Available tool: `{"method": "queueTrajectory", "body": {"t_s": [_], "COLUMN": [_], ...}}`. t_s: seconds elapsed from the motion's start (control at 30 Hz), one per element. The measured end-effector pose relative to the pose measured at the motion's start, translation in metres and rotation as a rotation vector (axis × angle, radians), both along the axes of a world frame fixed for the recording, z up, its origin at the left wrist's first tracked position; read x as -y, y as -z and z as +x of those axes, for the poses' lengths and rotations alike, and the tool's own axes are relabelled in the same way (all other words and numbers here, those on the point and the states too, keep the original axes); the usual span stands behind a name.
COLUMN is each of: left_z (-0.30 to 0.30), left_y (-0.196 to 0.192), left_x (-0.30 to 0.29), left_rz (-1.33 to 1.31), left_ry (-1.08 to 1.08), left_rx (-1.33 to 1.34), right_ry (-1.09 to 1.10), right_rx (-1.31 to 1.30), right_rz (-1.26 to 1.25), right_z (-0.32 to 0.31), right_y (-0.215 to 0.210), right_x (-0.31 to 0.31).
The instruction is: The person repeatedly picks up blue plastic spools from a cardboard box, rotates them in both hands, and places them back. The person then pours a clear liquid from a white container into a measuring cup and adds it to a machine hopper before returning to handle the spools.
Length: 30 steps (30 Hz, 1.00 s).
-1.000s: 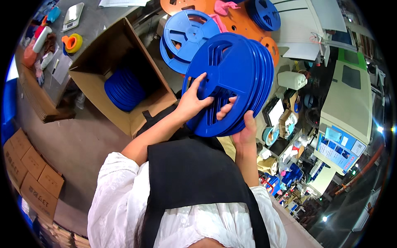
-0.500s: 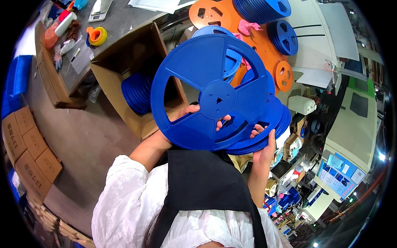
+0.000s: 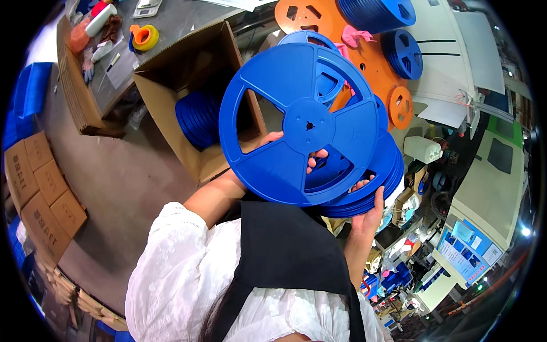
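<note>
The left hand (image 3: 271,138) has its grip closed around a large blue reel (image 3: 301,117), thumb and fingertips showing through separate windows. This reel faces up in front of the black apron (image 3: 293,256), partly covering a stack of blue reels (image 3: 384,166) to its right; whether they touch I cannot tell. The right hand (image 3: 369,214) keeps its grip on that stack's near right edge. To the left, an open cardboard box (image 3: 159,111) contains more blue reels (image 3: 196,121), beside a grey counter (image 3: 176,25).
</note>
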State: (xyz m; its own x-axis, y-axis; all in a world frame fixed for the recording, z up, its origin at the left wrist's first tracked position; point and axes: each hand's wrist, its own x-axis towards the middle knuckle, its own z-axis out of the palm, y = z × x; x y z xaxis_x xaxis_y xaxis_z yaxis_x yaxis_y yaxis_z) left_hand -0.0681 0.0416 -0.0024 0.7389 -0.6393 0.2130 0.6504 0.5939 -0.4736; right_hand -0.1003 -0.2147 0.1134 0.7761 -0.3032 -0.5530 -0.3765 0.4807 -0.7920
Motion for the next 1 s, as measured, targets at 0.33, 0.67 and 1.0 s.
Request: {"method": "queueTrajectory", "body": {"t_s": [0.33,0.67,1.0], "left_z": [0.022,0.023,-0.015], "left_y": [0.01,0.012,0.031], "left_x": [0.0,-0.005,-0.068], "left_rz": [-0.037,0.018,0.151], "left_ry": [-0.025,-0.073,-0.264], "left_rx": [-0.039,-0.044,-0.179], "right_ry": [0.033,-0.013,-0.026], "right_rx": [-0.022,-0.016,-0.06], "right_rz": [-0.013,0.012,-0.002], "right_z": [0.0,0.002,0.005], "right_y": [0.003,0.007,0.014], "right_x": [0.007,0.013,0.014]}}
